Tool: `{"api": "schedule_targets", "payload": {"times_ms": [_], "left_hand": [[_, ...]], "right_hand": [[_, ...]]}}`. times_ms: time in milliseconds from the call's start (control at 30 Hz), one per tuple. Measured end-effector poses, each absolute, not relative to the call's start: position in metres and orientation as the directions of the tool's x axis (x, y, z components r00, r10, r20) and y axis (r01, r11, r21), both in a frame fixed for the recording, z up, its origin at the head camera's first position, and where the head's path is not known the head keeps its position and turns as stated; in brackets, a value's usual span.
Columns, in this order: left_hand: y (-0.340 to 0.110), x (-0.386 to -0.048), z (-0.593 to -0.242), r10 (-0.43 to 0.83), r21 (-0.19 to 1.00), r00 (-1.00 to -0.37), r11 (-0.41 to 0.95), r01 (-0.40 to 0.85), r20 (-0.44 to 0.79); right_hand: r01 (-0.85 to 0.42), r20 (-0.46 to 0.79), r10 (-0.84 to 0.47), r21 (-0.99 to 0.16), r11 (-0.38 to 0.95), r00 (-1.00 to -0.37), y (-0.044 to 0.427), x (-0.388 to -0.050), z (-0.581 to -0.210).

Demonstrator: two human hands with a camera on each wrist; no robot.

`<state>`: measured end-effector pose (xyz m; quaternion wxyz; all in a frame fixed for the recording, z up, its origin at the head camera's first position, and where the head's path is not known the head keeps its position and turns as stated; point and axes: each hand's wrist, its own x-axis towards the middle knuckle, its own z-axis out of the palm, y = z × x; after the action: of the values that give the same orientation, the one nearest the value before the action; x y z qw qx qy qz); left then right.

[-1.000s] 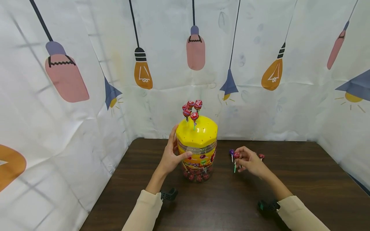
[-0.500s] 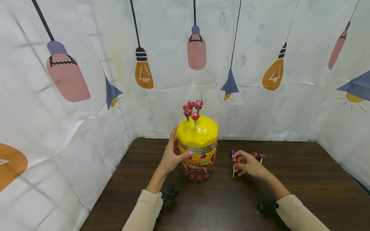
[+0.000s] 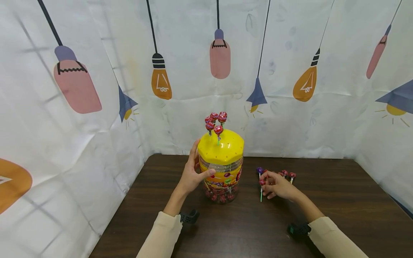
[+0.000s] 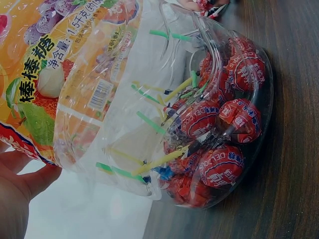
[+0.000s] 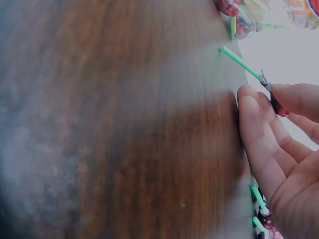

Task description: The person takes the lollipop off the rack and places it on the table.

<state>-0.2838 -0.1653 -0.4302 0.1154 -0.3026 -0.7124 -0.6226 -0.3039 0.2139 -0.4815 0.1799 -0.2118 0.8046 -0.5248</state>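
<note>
My left hand (image 3: 190,175) grips the side of a clear candy jar (image 3: 222,176) with a yellow lid (image 3: 230,149). Several red-wrapped lollipops (image 3: 218,130) stand upright in holes of that lid. In the left wrist view, more red lollipops (image 4: 205,118) lie inside the jar's lower end, and part of my left hand (image 4: 25,191) touches its label. To the right of the jar, my right hand (image 3: 279,185) pinches a red lollipop (image 3: 262,182) just below its head, its green stick pointing down. The right wrist view shows this green stick (image 5: 241,61) jutting out past the fingertips.
A purple lollipop (image 3: 259,170) lies just beyond my right hand. Red lollipops (image 3: 292,175) lie on the dark wooden table (image 3: 335,200) farther right. A white curtain (image 3: 190,118) with printed lamps stands behind the table.
My right hand has drawn the pinched lollipop slightly toward me, and red lollipops behind it have come into view. The left hand and jar keep their place.
</note>
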Motion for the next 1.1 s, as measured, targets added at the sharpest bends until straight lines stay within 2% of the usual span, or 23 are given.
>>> {"api": "schedule_targets", "payload": {"times_ms": [833, 1100], "left_hand": [[-0.1647, -0.2819, -0.4282, 0.282, 0.818, -0.796, 0.06, 0.572, 0.536], [-0.1652, -0.2828, -0.4289, 0.281, 0.816, -0.793, 0.058, 0.576, 0.54]], "right_hand": [[-0.103, -0.153, -0.491, -0.884, 0.455, -0.858, 0.2131, -0.3073, -0.4834], [-0.151, -0.138, -0.51, -0.861, 0.485, -0.849, 0.2172, -0.304, -0.477]]}}
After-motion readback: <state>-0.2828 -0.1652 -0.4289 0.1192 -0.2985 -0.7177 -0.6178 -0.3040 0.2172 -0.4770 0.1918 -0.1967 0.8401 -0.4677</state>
